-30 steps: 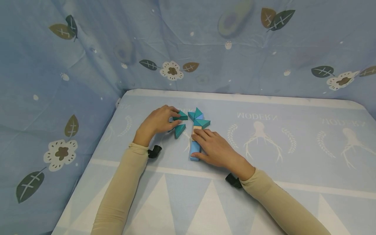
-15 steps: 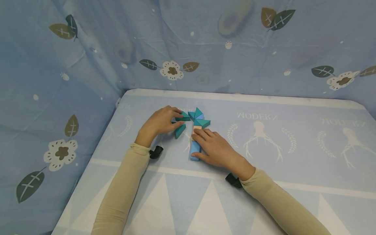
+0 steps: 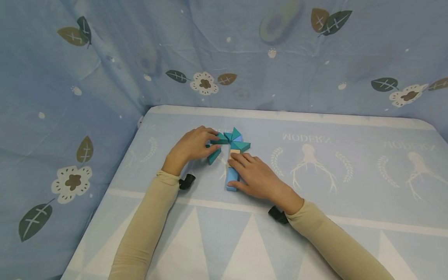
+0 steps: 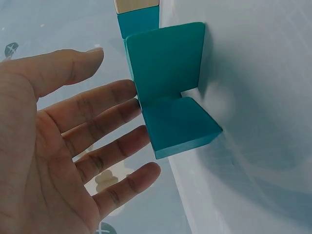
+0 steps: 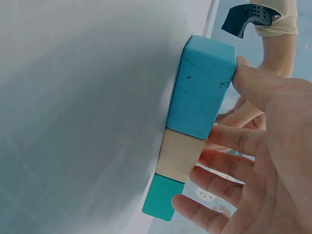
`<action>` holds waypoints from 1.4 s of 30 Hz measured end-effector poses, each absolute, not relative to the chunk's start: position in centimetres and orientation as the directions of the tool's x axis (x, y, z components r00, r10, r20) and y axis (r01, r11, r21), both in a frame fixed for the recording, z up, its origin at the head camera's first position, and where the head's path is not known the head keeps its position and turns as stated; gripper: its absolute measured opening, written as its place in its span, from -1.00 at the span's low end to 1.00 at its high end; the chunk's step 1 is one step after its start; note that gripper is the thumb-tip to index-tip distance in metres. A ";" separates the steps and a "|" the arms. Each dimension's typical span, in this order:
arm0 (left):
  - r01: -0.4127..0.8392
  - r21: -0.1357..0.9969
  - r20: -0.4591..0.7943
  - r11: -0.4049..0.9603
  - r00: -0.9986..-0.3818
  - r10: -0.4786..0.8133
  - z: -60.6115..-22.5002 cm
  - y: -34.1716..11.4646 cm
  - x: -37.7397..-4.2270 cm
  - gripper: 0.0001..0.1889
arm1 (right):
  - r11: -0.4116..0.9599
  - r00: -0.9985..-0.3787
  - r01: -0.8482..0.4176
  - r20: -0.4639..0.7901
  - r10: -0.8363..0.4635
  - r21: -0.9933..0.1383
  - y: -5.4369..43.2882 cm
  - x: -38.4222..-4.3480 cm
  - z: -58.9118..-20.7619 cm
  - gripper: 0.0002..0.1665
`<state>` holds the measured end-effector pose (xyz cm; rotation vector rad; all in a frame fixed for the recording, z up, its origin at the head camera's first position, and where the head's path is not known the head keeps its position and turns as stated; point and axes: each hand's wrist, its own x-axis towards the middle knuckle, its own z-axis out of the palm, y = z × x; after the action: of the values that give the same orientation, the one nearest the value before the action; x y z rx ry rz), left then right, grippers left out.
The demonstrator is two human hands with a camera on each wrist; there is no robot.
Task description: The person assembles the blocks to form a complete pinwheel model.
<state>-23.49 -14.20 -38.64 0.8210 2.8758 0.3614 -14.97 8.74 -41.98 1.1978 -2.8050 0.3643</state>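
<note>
My left hand (image 3: 192, 146) touches a teal triangular block (image 3: 220, 139) with its fingertips, right beside the pinwheel-like cluster of teal and blue triangular blocks (image 3: 241, 146). In the left wrist view the fingers are extended along the block's edge, the thumb held off it. Another teal triangular block (image 3: 214, 156) lies just below that hand. My right hand (image 3: 257, 177) rests along a straight column under the cluster. Its thumb touches the end of a long blue block (image 5: 202, 87), and its fingers lie by a plain wooden block (image 5: 180, 155) and a teal block (image 5: 165, 197).
The blocks lie on a pale blue and white patterned tabletop (image 3: 315, 198). A blue printed cloth (image 3: 273, 70) hangs behind and to the left. Black wrist-worn pieces (image 3: 187, 181) sit under both sleeves.
My left hand has slid the teal triangular block a little to the right, up to the cluster. The right hand and the column have stayed in place.
</note>
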 end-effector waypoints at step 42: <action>0.529 0.239 -0.042 0.814 -0.832 0.553 -38.9 -13.5 -23.3 -0.58 | 0.668 -0.694 -0.719 0.140 -0.707 -0.190 8.7 -15.1 -42.1 -0.24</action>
<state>-23.26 -13.53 -38.87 0.8640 2.8870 0.3317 -15.13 8.73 -42.06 1.2060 -2.8194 0.3566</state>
